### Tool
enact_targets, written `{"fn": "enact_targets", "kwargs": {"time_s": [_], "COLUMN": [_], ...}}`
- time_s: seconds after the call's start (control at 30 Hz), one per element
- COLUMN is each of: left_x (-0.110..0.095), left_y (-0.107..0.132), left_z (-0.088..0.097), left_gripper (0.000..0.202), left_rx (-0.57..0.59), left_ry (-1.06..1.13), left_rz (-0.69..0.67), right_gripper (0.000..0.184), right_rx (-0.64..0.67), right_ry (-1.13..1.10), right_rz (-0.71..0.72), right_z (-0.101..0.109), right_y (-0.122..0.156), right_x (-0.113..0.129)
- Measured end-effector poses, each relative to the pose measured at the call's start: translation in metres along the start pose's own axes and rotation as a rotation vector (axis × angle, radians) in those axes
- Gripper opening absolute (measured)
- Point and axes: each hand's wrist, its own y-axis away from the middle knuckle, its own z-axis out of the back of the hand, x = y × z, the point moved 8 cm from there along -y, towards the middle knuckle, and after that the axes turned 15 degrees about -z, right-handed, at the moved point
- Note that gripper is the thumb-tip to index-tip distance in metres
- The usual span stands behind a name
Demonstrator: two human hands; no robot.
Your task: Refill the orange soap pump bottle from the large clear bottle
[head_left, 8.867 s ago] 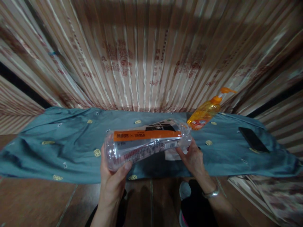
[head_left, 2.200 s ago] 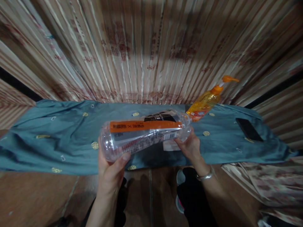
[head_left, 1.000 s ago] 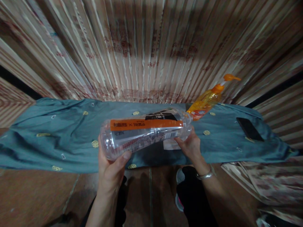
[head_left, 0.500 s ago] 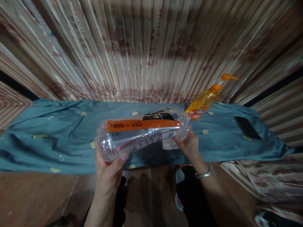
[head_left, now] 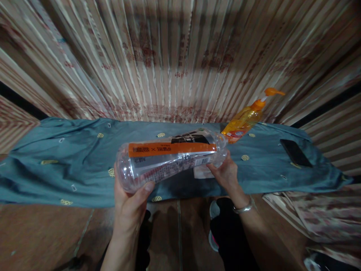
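Note:
A clear plastic bottle (head_left: pixel 169 160) with an orange, silver and black label lies sideways in both hands, held above the cloth. My left hand (head_left: pixel 131 197) is closed round its wider left end, thumb on the near side. At the narrower right end, my right hand (head_left: pixel 225 171) grips the bottle, with most of the fingers hidden behind it. Just beyond that end stands a yellow pump bottle (head_left: pixel 242 122) with an orange pump top. Under the held bottle a whitish flat piece (head_left: pixel 201 173) shows in part; its kind is unclear.
A blue-green cloth with yellow prints (head_left: pixel 79 162) covers the narrow surface. A black phone-like slab (head_left: pixel 295 152) lies on its right part. Pleated, patterned curtains (head_left: pixel 169 56) hang right behind. Below is a brown tiled floor (head_left: pixel 166 241); bunched striped fabric (head_left: pixel 318 214) is at right.
Hardly anything differs. The whole view has shifted very slightly, and both hands keep the same hold on the bottle.

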Motion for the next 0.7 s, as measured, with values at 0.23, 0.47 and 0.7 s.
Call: {"fn": "enact_targets", "kwargs": {"time_s": [0.23, 0.47, 0.7], "left_x": [0.0008, 0.0010, 0.0023], "left_y": [0.0010, 0.0021, 0.0013], "left_z": [-0.0011, 0.0017, 0.0024], "left_gripper": [0.070, 0.068, 0.070], "left_rx": [-0.015, -0.019, -0.028], "left_ry": [-0.020, -0.040, -0.045], "left_rz": [0.009, 0.016, 0.024], "right_gripper": [0.075, 0.072, 0.074], "right_rx": [-0.003, -0.026, -0.018], "right_ry": [-0.017, -0.013, -0.015], "right_rz": [0.013, 0.007, 0.004], "right_z": [0.0013, 0.0012, 0.0020], "right_y": [0.0010, 0.0006, 0.0009], "right_x": [0.0018, 0.0000, 0.0008]}}
